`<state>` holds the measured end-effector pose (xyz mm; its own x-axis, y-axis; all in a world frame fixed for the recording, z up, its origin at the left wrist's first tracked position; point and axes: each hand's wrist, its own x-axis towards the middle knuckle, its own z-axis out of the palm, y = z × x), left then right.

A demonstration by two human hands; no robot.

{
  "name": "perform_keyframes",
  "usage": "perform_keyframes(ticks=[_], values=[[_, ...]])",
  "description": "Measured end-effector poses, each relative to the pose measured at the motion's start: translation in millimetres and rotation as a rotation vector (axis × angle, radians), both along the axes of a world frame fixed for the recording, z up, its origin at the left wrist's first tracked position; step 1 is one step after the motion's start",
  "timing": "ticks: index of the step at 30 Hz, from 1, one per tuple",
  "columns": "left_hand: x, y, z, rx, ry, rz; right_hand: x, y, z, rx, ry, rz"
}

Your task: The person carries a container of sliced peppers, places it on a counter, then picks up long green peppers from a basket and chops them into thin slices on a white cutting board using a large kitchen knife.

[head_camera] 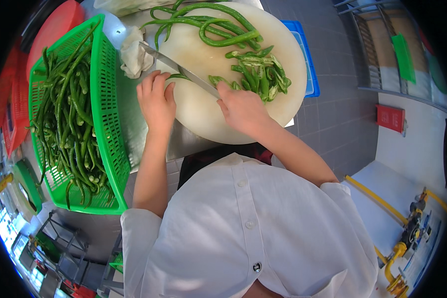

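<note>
My right hand (242,108) grips the handle end of a kitchen knife (193,76), whose long blade slants up and left across a round, pale chopping board (205,119). Just left of the blade, my left hand (157,100) is at a thin green chili pepper (178,76), its far part hidden by hand and knife; I cannot tell how firmly the fingers hold it. Cut green pepper pieces (262,76) lie in a heap beyond my right hand. Several long, curling whole peppers (223,28) rest on the board's far side.
A green plastic basket (110,100) full of long green peppers (72,111) stands at the left on the metal table (128,108). A crumpled white cloth (134,54) lies between basket and board. A blue container (309,61) shows beyond the board's right edge; a red round lid or board (56,33) is at upper left.
</note>
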<state>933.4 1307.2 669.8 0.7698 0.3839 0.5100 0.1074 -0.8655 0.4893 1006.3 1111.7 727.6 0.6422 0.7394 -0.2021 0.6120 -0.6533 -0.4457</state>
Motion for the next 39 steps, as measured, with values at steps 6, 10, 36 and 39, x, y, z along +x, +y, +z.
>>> perform_keyframes(ticks=[6,10,36,39], values=[[0,14,-17,-0.03,0.121,-0.094,-2,-19,15,0.047,0.025,-0.051],[-7,5,-15,-0.052,0.104,-0.13,-1,-26,26,0.05,-0.008,-0.102],[-21,-21,-11,-0.141,0.101,-0.155,-11,-11,-4,0.02,-0.001,-0.019],[-22,-20,-13,-0.131,0.059,-0.17,-12,-13,6,-0.013,-0.001,-0.029]])
